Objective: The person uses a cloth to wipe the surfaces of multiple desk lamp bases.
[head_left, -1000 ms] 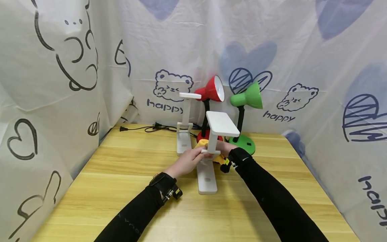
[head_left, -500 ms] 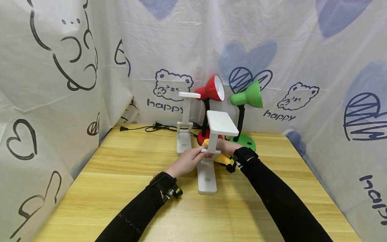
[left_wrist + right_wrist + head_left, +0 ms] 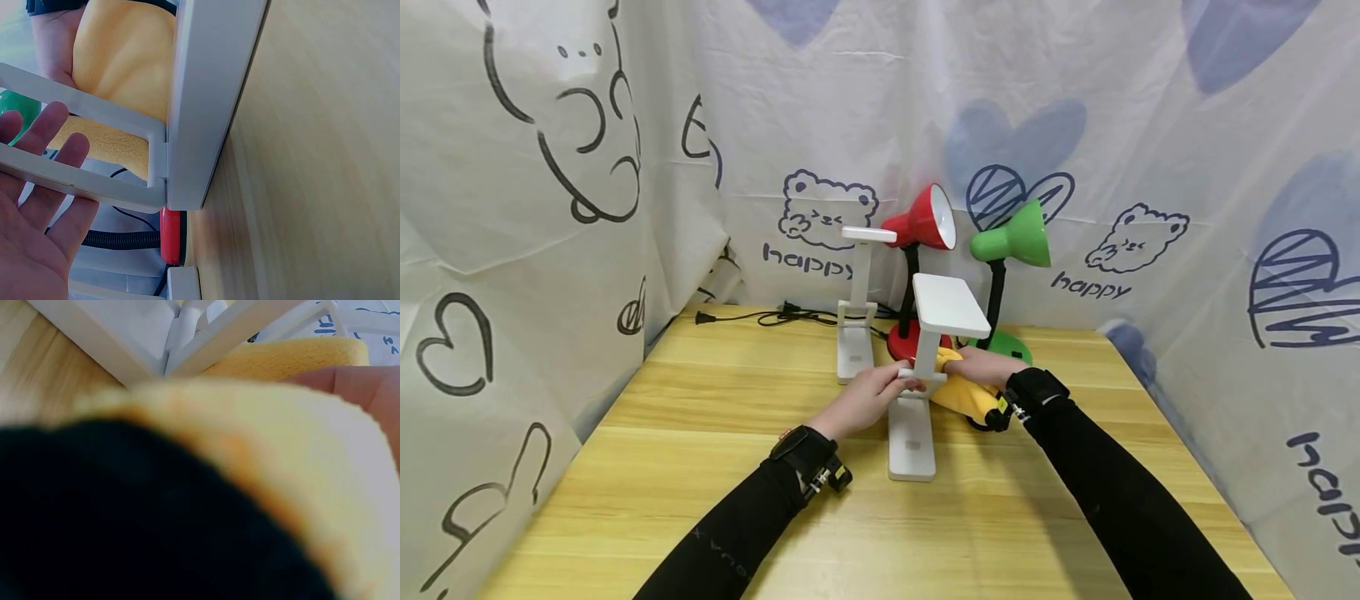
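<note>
A white desk lamp [image 3: 912, 446] with a flat rectangular head stands upright mid-table. My left hand [image 3: 874, 392] holds it at the hinged bracket low on its stem; in the left wrist view the fingers [image 3: 72, 150] reach round the bracket bar [image 3: 119, 197]. Just right of the stem, my right hand [image 3: 988, 367] grips a fuzzy yellow cloth [image 3: 966, 398], part of which hangs toward the table. The lamp hides some of the cloth, and the right fingertips are mostly covered. Blurred yellow cloth [image 3: 281, 425] fills much of the right wrist view.
Behind stand a second white lamp [image 3: 854, 354], a red lamp [image 3: 917, 227] and a green lamp [image 3: 1015, 237]. Black cords with plugs [image 3: 790, 310] lie along the table's back edge. A printed white curtain [image 3: 880, 100] hangs close behind and at both sides.
My right hand has moved right, away from the white lamp's stem, taking the yellow cloth along, so more of it shows. The left hand keeps its hold and the lamp stays in place.
</note>
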`<action>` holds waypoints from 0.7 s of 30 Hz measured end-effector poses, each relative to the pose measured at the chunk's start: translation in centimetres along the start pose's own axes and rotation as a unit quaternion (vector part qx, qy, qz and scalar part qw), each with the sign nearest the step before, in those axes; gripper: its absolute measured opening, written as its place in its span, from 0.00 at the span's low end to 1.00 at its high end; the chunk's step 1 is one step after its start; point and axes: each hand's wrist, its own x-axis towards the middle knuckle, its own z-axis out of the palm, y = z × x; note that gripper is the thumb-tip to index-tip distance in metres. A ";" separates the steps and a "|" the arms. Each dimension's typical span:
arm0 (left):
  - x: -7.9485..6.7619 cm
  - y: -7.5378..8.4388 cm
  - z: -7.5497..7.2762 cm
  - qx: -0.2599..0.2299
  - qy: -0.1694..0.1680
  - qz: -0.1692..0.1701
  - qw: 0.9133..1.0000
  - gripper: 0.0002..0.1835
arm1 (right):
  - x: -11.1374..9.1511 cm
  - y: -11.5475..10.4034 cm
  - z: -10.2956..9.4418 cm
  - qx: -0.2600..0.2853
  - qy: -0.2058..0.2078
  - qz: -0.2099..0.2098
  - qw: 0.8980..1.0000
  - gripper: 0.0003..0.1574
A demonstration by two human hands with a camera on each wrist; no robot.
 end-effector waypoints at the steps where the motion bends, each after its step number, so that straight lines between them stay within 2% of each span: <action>1: 0.0 0.0 0.0 0.000 0.000 0.000 1.000 0.15 | 0.0 0.0 0.0 -0.004 0.001 -0.002 1.000 0.18; 6: 0.0 0.0 0.0 -0.003 -0.001 0.001 1.000 0.16 | 0.4 -0.7 0.4 -0.020 0.010 -0.037 0.999 0.20; 11: -0.2 -0.1 0.0 0.003 0.006 -0.005 1.000 0.16 | 1.2 -1.7 1.3 0.001 0.015 -0.061 0.998 0.15; 16: -0.3 -0.2 -0.1 0.006 0.010 -0.010 1.000 0.17 | 2.4 -2.5 2.4 0.077 0.008 -0.065 0.995 0.08; 18: -0.3 -0.2 -0.1 0.005 0.009 -0.009 1.000 0.18 | 2.5 -2.9 2.7 0.111 0.004 -0.070 0.991 0.09; 21: -0.2 -0.2 -0.1 0.010 0.010 -0.009 1.000 0.17 | 2.4 -3.3 2.9 0.133 -0.008 -0.094 0.987 0.13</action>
